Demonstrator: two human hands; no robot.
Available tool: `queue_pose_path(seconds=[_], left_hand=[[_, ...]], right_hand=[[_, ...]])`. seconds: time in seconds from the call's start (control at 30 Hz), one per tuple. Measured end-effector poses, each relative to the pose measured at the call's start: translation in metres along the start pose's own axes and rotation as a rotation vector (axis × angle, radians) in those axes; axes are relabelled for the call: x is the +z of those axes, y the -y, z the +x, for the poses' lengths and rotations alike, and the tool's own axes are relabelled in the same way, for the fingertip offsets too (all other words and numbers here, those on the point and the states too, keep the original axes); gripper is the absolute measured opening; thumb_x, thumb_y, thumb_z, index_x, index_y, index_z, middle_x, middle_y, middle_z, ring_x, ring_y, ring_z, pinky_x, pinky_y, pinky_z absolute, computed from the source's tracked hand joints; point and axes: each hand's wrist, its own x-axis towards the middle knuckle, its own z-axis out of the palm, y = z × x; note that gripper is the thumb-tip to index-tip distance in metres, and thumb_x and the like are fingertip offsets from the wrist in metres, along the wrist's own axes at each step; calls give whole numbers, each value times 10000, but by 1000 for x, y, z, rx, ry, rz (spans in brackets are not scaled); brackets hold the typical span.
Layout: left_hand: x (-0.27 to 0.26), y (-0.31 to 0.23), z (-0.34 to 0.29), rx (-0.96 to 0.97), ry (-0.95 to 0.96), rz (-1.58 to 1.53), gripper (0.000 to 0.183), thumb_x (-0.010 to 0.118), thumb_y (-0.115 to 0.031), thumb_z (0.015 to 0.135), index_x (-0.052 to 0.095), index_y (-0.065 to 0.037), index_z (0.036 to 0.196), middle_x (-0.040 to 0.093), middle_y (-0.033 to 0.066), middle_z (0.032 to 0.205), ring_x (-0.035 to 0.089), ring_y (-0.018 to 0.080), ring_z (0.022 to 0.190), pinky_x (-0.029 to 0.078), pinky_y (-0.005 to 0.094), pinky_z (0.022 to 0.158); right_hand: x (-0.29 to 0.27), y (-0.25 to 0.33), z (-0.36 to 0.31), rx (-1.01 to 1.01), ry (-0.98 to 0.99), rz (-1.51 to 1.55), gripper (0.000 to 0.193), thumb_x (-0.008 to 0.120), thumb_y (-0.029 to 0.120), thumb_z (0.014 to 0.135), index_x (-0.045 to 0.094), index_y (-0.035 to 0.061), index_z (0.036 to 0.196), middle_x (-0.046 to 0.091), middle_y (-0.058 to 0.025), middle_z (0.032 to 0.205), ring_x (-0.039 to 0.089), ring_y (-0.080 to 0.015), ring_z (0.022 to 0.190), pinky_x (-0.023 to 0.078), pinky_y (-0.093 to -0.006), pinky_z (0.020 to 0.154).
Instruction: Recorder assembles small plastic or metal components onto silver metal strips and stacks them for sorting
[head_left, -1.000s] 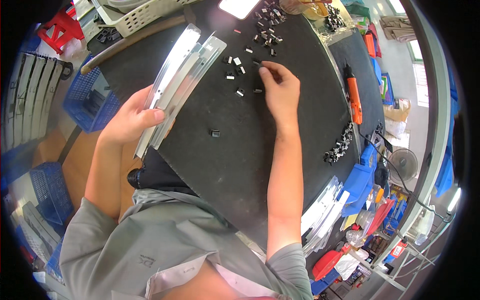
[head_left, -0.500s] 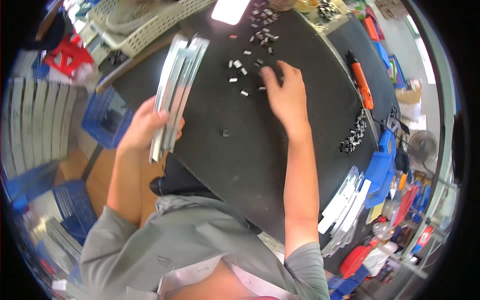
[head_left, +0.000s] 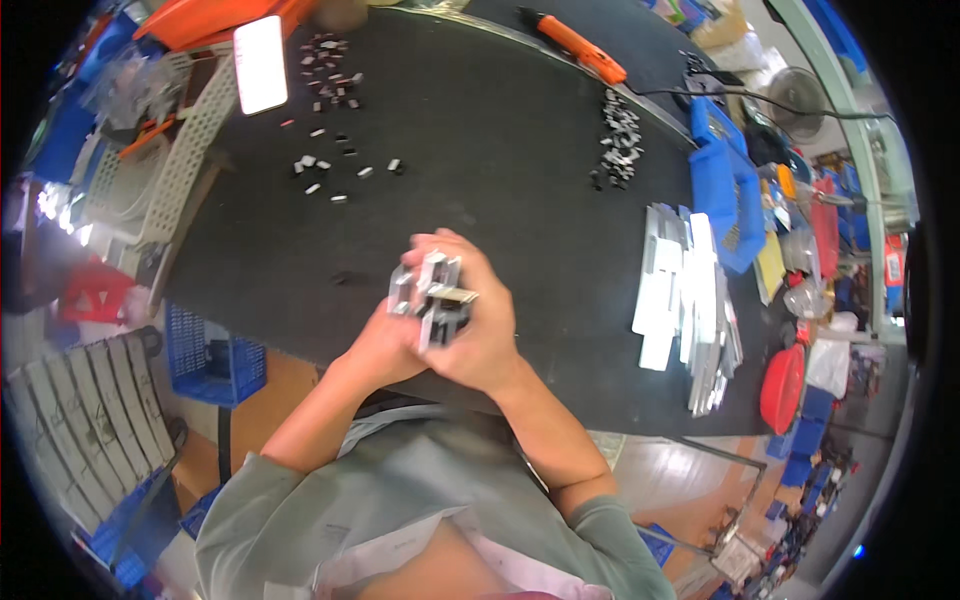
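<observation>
Near the front of the black table (head_left: pixel 520 200), my two hands are wrapped round a bundle of silver metal channel strips (head_left: pixel 436 297). The bundle points end-on upward, so its open profiles show and its length is mostly hidden. My left hand (head_left: pixel 385 345) grips it from the left side. On the other side, my right hand (head_left: pixel 487 325) closes round it with the fingers over the far side. Small black and white pieces (head_left: pixel 338 198) lie scattered on the tabletop beyond my hands. One small dark piece (head_left: pixel 342 278) lies just left of the bundle.
A stack of metal strips (head_left: pixel 672 290) lies at the right, beside blue bins (head_left: pixel 728 205). Farther back are a heap of small pieces (head_left: pixel 620 140) and an orange corded tool (head_left: pixel 575 45). At left are a lit phone (head_left: pixel 260 65), a white basket (head_left: pixel 190 150) and a blue basket (head_left: pixel 180 345).
My right hand has come from the scattered pieces to the strips. The bundle has moved right and turned end-on between both hands. The view has swung to the right.
</observation>
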Motion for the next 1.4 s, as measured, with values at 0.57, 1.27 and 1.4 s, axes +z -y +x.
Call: queue_pose_path(seconds=[0.57,1.27,1.4], left_hand=[[-15,-24,1,444,-240,713,474,854,-165,784,706,-59,1222,687,142,1192,665,336,1092,554,448,905],[-162,41,171,656,-86,1144,151,740,-144,884,721,-48,1000,734,103,1132,650,301,1212,475,457,1081],[-187,33,170,624,-196,1260,123,687,-93,930,725,-37,1033,748,103,1163,668,320,1159,503,440,1010]], right_hand=[[-66,-26,-17,552,-522,1059,464,654,-3,803,540,-1,1252,599,-104,933,618,-235,836,527,-441,816],[-46,-43,-24,784,-376,1177,546,717,58,787,526,-26,1291,635,-104,935,668,-229,808,579,-393,773],[-41,-41,-10,779,-295,1325,418,701,29,833,584,-30,1230,657,-104,940,680,-219,769,580,-392,719]])
